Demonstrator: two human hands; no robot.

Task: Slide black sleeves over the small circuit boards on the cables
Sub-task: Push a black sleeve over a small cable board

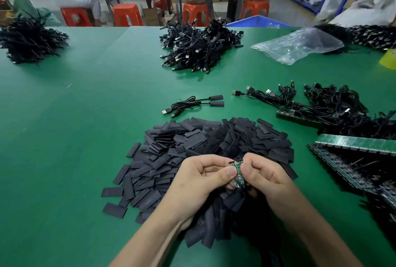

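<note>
My left hand (202, 177) and my right hand (260, 173) meet above a big heap of flat black sleeves (192, 149). Between their thumbs and fingers they pinch small green circuit boards (236, 172), held upright and side by side. The cables of these boards are hidden under my hands. Two cables with black sleeves over their boards (194, 104) lie on the green table (75, 127) beyond the heap. At the right lies a tangle of cables with bare boards (321, 106).
A large pile of black cables (197, 48) sits at the back centre, another pile (30, 39) at the far left. A clear plastic bag (300, 45) lies back right. Green board panels (353, 153) lie at the right. People sit on red stools behind the table.
</note>
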